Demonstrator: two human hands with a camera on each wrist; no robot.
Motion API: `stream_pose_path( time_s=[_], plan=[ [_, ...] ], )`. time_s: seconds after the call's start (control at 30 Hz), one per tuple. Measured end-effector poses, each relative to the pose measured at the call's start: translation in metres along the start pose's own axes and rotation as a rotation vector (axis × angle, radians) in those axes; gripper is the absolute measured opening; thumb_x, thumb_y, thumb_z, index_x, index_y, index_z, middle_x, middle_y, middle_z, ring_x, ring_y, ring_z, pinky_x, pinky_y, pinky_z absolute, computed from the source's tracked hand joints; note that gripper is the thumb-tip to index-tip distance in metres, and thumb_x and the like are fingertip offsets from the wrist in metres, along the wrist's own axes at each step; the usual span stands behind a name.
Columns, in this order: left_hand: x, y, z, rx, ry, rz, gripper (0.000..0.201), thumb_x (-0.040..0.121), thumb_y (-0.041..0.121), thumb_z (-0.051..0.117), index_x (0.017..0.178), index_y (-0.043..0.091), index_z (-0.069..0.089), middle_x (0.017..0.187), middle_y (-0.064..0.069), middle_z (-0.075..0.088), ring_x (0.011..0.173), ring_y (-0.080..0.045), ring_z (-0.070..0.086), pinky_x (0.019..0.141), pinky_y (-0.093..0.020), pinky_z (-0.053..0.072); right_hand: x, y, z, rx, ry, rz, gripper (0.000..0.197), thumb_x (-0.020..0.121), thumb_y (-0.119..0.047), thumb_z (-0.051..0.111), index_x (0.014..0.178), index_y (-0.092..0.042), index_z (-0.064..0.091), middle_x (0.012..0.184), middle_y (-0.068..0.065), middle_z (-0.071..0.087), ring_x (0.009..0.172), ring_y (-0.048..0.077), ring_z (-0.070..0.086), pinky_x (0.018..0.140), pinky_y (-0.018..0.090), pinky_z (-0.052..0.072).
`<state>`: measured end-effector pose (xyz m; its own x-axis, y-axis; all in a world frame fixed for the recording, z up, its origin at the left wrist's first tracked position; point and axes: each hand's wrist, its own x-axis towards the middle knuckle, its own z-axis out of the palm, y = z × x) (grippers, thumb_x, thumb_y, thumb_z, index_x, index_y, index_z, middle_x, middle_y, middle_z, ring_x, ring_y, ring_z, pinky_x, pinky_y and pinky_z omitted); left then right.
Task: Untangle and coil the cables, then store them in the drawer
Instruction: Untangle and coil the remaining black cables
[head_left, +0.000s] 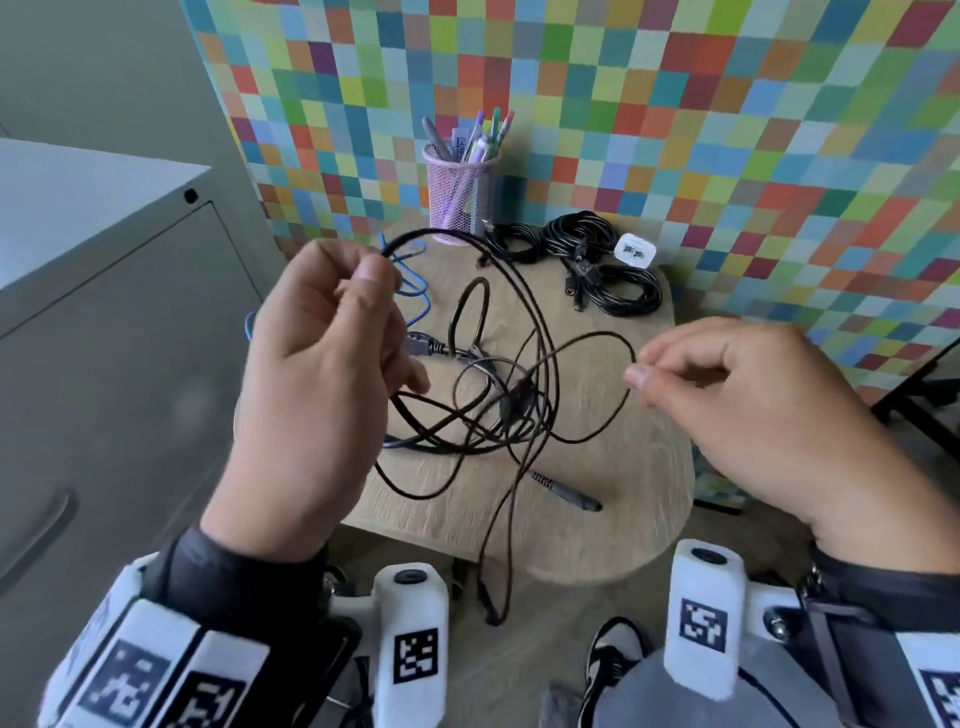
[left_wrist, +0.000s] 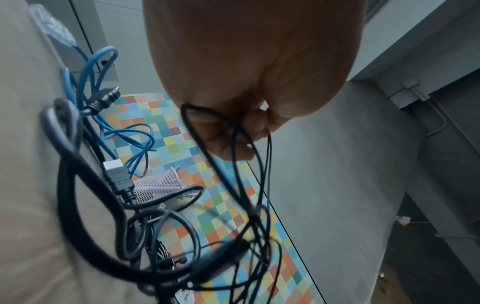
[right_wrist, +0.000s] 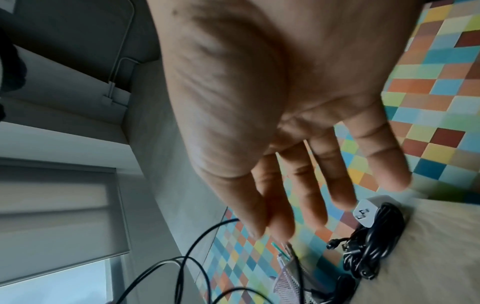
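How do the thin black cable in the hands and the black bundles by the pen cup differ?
The thin cable hangs in loose, crossing loops, lifted by the left hand and pinched by the right hand; the bundles lie coiled and untouched on the table. Both are black.

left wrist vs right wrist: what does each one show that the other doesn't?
Left wrist only: the left hand gripping loops of the thin black cable, the blue cable, and an HDMI plug in the tangle.

Right wrist only: the right hand with fingers extended, pinching the thin cable at the thumb and forefinger, the coiled black cables, the white charger, and a window blind.

Both: the mesh pen cup, the checkered wall, the tabletop and loose black cable.
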<state>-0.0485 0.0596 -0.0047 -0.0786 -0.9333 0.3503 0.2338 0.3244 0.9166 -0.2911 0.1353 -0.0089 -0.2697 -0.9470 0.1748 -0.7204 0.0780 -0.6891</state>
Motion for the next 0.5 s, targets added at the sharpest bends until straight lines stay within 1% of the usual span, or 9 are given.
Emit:
stream_pose_path(
  time_s=[0.07,0.1,0.17,0.27,0.3,0.33,0.4,0.43,0.5],
  plan=[
    [-0.004,0.0,0.005,0.055,-0.037,0.017,0.02,0.102,0.021,0.048,0.082,0.018,0.047,0.056,0.009,0.036,0.047,-0.013,0.028,0.048,-0.03,0.039,-0.001,-0.006,0.003,0.107,0.077,-0.101,0.028,0.089,-0.04,0.073,0.069,-0.02,0.071,0.106,-0.017,0.071,0.098,0.0,0.068,0.087,0.021,0.049],
    [-0.006,0.002,0.007,0.075,-0.06,0.027,0.022,0.104,0.02,0.048,0.082,0.018,0.047,0.056,0.011,0.037,0.046,-0.011,0.029,0.045,-0.03,0.035,-0.002,-0.01,0.006,0.202,0.11,-0.162,0.025,0.092,-0.037,0.073,0.075,-0.019,0.071,0.107,-0.015,0.072,0.102,0.003,0.07,0.091,0.021,0.051],
    [-0.01,0.003,0.011,0.085,-0.108,0.035,0.02,0.104,0.02,0.048,0.084,0.017,0.046,0.056,0.012,0.037,0.047,-0.012,0.026,0.043,-0.035,0.027,-0.005,-0.023,0.012,0.407,0.088,-0.256,0.012,0.094,-0.029,0.073,0.097,-0.018,0.072,0.108,-0.008,0.074,0.107,0.009,0.071,0.095,0.022,0.054],
    [-0.013,0.005,0.013,0.064,-0.186,0.06,0.015,0.101,0.021,0.047,0.088,0.014,0.046,0.057,0.011,0.034,0.052,-0.02,0.02,0.043,-0.041,0.016,-0.009,-0.032,0.026,0.481,0.02,-0.287,0.039,0.092,-0.027,0.073,0.13,-0.023,0.066,0.117,-0.008,0.072,0.114,0.008,0.07,0.095,0.023,0.056],
    [-0.013,0.005,0.013,0.071,-0.2,0.074,0.014,0.102,0.021,0.047,0.089,0.014,0.046,0.058,0.011,0.034,0.052,-0.021,0.019,0.043,-0.042,0.015,-0.009,-0.033,0.03,0.451,0.022,-0.281,0.04,0.092,-0.03,0.073,0.131,-0.028,0.067,0.115,-0.01,0.073,0.112,0.008,0.07,0.093,0.026,0.058],
    [-0.014,0.006,0.012,0.086,-0.202,0.086,0.014,0.102,0.021,0.046,0.09,0.014,0.046,0.058,0.012,0.034,0.052,-0.02,0.02,0.042,-0.041,0.016,-0.01,-0.034,0.034,0.415,0.013,-0.278,0.032,0.093,-0.033,0.071,0.125,-0.033,0.07,0.108,-0.011,0.075,0.104,0.008,0.072,0.087,0.031,0.061],
    [-0.013,0.006,0.011,0.105,-0.168,0.1,0.014,0.103,0.021,0.045,0.09,0.017,0.046,0.057,0.012,0.036,0.05,-0.015,0.023,0.041,-0.038,0.019,-0.01,-0.033,0.033,0.365,-0.017,-0.262,0.016,0.097,-0.04,0.067,0.107,-0.034,0.077,0.086,-0.008,0.075,0.076,0.011,0.07,0.071,0.044,0.061],
    [-0.011,0.006,0.01,0.1,-0.138,0.101,0.014,0.104,0.021,0.044,0.09,0.019,0.045,0.057,0.009,0.037,0.049,-0.013,0.024,0.041,-0.034,0.021,-0.01,-0.032,0.031,0.348,-0.044,-0.257,0.016,0.099,-0.042,0.064,0.101,-0.034,0.078,0.077,-0.005,0.072,0.065,0.012,0.065,0.064,0.046,0.058],
    [-0.009,0.005,0.008,0.102,-0.091,0.114,0.015,0.105,0.021,0.04,0.09,0.021,0.042,0.058,0.0,0.039,0.048,-0.013,0.027,0.042,-0.026,0.023,-0.011,-0.032,0.028,0.401,-0.125,-0.223,0.017,0.1,-0.04,0.063,0.099,-0.034,0.079,0.064,0.002,0.066,0.052,0.013,0.058,0.06,0.048,0.057]
  ],
)
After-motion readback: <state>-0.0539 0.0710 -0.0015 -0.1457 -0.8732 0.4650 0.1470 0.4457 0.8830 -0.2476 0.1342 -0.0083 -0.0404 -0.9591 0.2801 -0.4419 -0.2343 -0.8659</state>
